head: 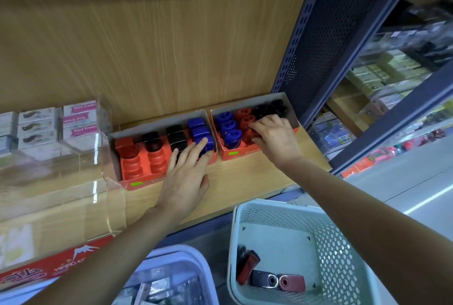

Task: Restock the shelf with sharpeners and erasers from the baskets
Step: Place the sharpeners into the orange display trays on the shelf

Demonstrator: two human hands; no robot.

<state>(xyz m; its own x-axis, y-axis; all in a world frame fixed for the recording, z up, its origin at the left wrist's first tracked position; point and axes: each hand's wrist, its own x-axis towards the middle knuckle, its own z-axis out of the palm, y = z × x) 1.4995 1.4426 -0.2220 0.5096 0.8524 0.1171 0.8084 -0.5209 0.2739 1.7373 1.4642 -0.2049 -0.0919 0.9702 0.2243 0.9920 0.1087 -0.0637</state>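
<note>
Touching a blue sharpener (207, 146) with straight, spread fingers is the left hand (186, 177); the right hand (274, 138) pinches a red sharpener (247, 133).

wooden shelf (245, 182); left sharpener box (147, 183) just beside right sharpener box (247, 154); eraser packs (36, 128) further left

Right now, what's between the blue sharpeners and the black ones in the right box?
Red sharpeners, seen in the head view; the right hand grips the nearest one.
</note>
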